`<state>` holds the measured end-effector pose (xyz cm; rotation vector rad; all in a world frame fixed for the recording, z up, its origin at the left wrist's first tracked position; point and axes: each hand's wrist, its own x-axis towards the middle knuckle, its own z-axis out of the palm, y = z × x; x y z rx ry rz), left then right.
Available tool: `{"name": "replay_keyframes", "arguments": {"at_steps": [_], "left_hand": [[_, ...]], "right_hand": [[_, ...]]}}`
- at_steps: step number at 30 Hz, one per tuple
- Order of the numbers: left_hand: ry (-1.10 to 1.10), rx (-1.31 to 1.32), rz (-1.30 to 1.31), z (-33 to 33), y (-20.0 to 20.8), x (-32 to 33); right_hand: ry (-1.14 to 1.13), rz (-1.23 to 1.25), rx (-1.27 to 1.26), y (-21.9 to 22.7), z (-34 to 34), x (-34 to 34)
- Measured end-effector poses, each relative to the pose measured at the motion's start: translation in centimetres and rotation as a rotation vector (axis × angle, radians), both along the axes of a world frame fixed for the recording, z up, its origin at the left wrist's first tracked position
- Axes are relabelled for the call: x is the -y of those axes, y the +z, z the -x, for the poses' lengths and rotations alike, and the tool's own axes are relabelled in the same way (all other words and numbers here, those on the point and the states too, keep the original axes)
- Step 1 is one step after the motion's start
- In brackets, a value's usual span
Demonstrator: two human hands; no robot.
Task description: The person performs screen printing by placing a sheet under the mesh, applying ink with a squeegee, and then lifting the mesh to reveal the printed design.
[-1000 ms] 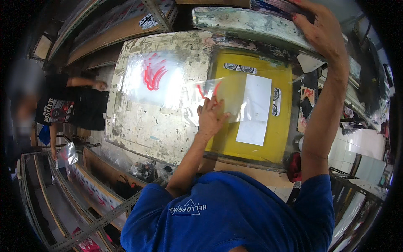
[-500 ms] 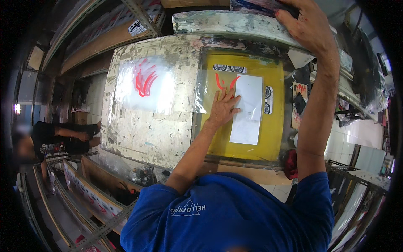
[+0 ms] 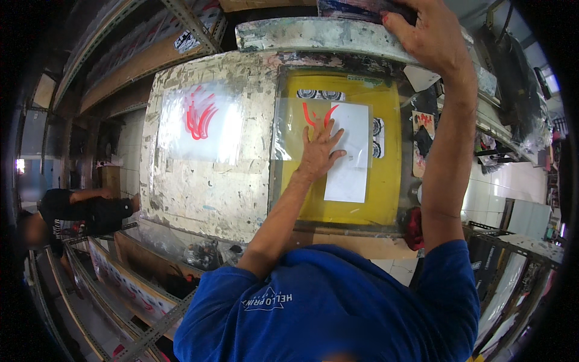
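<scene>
My left hand (image 3: 318, 154) lies flat with fingers spread on a clear plastic sheet (image 3: 289, 123) that bears red curved strokes (image 3: 308, 113). Under part of that sheet is a white paper strip (image 3: 345, 181), which lies on the yellow mesh of a dark-framed screen (image 3: 383, 199). Small black-and-white printed pieces (image 3: 320, 95) show along the mesh's far and right sides. At the far right, my right hand (image 3: 429, 39) reaches over to a dark stained object (image 3: 362, 9) at the upper edge. Its thumb has red on it; the other fingers are mostly cut off by the picture.
To the left, a second clear sheet with red strokes (image 3: 202, 123) rests on a worn, pale board (image 3: 205, 193). A paint-stained pale beam (image 3: 307, 35) runs along the back. Metal shelving (image 3: 145, 72) stands at the left, where a person (image 3: 66, 214) sits. A red cloth (image 3: 414, 229) lies near the screen's right corner.
The whole view has shifted slightly. Over the sheet and paper, my left hand has moved a little to the right, with its fingers more spread. My right hand stays at the far edge.
</scene>
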<state>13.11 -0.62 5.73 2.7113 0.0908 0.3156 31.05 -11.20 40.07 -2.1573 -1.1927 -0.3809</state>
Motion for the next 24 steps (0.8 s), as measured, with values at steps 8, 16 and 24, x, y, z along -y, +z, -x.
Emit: {"name": "replay_keyframes", "arguments": {"at_steps": [8,16,24], "left_hand": [[0.197,0.9,1.301,4.6,10.7,-0.5],[0.426,0.363,0.996,14.1,0.1,-0.9],[0.452,0.259,0.193,16.0,-2.9,-1.0]], "right_hand": [[0.003,0.002,0.288,-8.2,5.7,3.8],[0.033,0.25,-0.21,-19.8,12.4,6.2],[-0.033,0.548,-0.248,-29.3,13.6,5.3]]}}
